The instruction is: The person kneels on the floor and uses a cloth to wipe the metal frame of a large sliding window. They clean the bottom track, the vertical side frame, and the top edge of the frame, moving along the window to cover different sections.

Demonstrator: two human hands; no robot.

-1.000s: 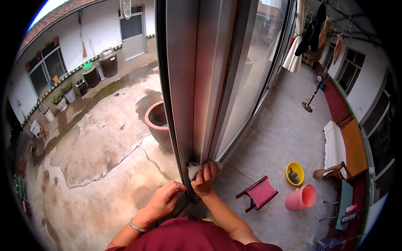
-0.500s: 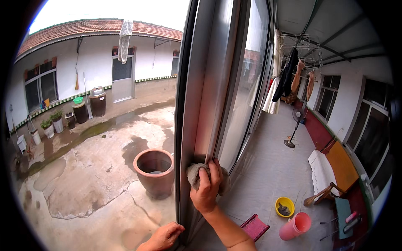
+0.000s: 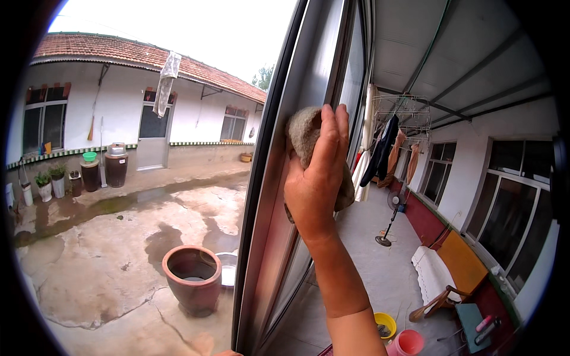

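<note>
- Holds a bunched grey cloth [image 3: 305, 133] in the right hand [image 3: 317, 184], fingers [image 3: 326, 139] closed over it, back of the hand turned toward the view
- Shows the main bulge of cloth just left of those fingers, against the metal frame [image 3: 270, 237], with a darker fold hanging out on the right, below the knuckles
- Gives no clear long axis to the cloth, crumpled under the palm
- Finds a long axis in the frame instead: slants from the lower edge up to the top, leaning right, with the fingers pointing upward roughly along that line
- Places the cloth between hand and frame; cannot tell the exact contact hidden behind the palm
- Has a glass pane [image 3: 354, 59] right of the frame, above the fingertips
- Counts the right hand as the nearer by far, already on the cloth; shows the left hand [image 3: 230, 353] only as a sliver at the lower edge, well apart from the cloth; cannot tell its fingers as wide, narrow or holding anything
- Sets a clay pot [image 3: 193, 295] and a metal basin [image 3: 227, 263] left of the frame; on the right, low beside the forearm [image 3: 344, 282], a yellow basin [image 3: 390, 321] and a pink bucket [image 3: 395, 344]
</note>
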